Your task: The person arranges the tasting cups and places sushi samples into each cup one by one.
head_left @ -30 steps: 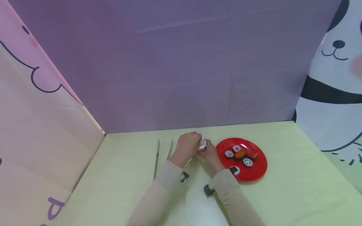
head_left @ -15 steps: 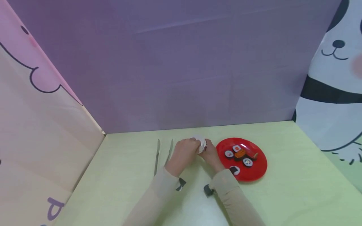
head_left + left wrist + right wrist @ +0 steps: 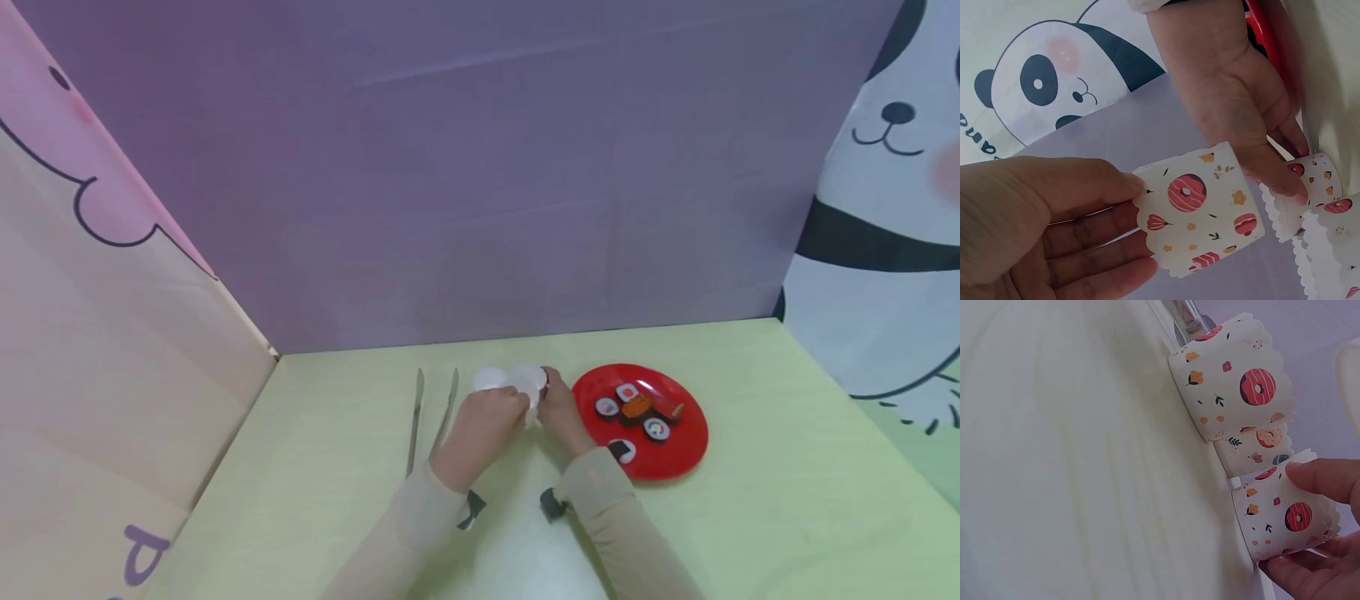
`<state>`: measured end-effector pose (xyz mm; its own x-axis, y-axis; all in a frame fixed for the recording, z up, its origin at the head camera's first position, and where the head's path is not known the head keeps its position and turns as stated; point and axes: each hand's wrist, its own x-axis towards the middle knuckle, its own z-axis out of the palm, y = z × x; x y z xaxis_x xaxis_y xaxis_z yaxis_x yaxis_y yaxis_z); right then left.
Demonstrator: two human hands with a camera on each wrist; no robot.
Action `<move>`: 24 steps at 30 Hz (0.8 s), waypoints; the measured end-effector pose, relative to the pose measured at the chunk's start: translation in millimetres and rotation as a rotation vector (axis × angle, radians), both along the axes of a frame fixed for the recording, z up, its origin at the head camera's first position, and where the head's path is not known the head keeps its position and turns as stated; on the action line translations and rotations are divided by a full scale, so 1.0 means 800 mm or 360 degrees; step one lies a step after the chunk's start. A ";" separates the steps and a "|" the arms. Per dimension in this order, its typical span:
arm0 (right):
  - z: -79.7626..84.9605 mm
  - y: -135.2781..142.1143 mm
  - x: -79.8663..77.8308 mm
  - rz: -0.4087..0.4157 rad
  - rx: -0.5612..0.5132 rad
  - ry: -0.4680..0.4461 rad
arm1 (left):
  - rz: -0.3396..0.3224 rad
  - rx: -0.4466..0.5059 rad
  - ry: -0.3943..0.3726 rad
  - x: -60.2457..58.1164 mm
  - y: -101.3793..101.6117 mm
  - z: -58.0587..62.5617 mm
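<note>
My left hand [image 3: 1054, 212] pinches a white paper baking cup [image 3: 1197, 206] by its scalloped rim. Red doughnuts and small flowers are printed on it, and it is tilted on its side in the left wrist view. Close by, my right hand [image 3: 562, 417] holds another printed baking cup [image 3: 1272, 515], thumb on one side and fingers on the other, its base at the table. Two more such cups stand beside that one: a near baking cup [image 3: 1235, 381] and a partly covered baking cup [image 3: 1254, 450]. In the head view my left hand [image 3: 483, 433] partly hides the white cups.
A red plate [image 3: 686, 454] with several sushi-like pieces lies right of my right hand. Two knives [image 3: 416, 421] lie to the left on the pale table [image 3: 787, 467]. A purple backdrop [image 3: 480, 208] rises behind, with panda-printed cloth [image 3: 877, 325] on the right.
My left hand has drawn back, left and towards me, with its cup. More white cups now show beyond it. My right hand stays nearly in place.
</note>
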<state>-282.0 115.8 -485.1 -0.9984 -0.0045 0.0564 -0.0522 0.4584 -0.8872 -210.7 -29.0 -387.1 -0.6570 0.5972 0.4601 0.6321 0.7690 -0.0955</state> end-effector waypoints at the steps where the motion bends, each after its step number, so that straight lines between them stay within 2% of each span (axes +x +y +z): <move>1: 0.001 0.000 0.000 -0.0003 -0.0002 -0.0005 | -0.0002 -0.0004 0.0002 0.002 0.000 -0.001; 9: 0.011 -0.003 0.004 -0.0007 -0.0004 -0.0055 | -0.0017 -0.0066 -0.0040 0.012 0.000 -0.008; 14: 0.009 -0.002 0.004 -0.0003 -0.0051 -0.0059 | -0.0015 -0.0107 -0.0045 0.017 0.002 -0.015; 24: 0.009 -0.004 0.006 -0.0010 -0.0105 -0.0079 | 0.0019 -0.0227 -0.0101 0.020 0.005 -0.039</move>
<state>-277.6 112.5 -478.1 -1.0000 0.0041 0.0069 -0.0047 0.3990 -0.9169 -194.8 -24.9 -418.0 -0.6894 0.6455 0.3286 0.6313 0.7579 -0.1644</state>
